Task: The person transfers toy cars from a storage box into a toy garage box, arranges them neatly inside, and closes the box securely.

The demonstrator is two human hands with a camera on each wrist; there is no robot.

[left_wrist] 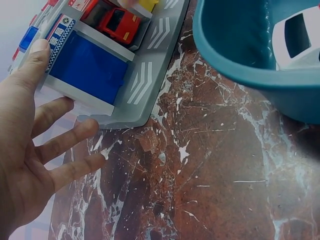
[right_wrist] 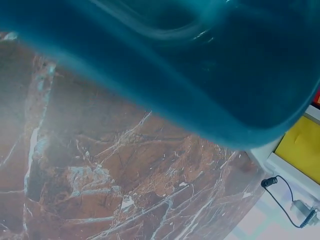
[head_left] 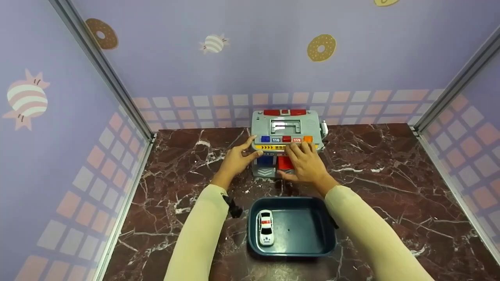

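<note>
A grey toy rescue garage (head_left: 259, 128) stands near the back wall, with a blue door (left_wrist: 90, 67) on its left bay. In the left wrist view a red toy car (left_wrist: 131, 29) sits in the middle bay, its end facing out. My left hand (head_left: 235, 159) pinches the garage's front left corner, thumb on the front and index finger by the top edge; its other fingers spread out. My right hand (head_left: 306, 166) rests its fingers on the front upper edge, thumb stretched low by the middle bay. A fingertip shows beside the red car.
A dark blue-green basin (head_left: 330, 244) stands in front of the garage, between the forearms. A white toy police car (head_left: 266, 236) lies in its left side. The marbled table (head_left: 179, 156) is bounded by patterned walls. A yellow door (right_wrist: 305, 147) shows in the right wrist view.
</note>
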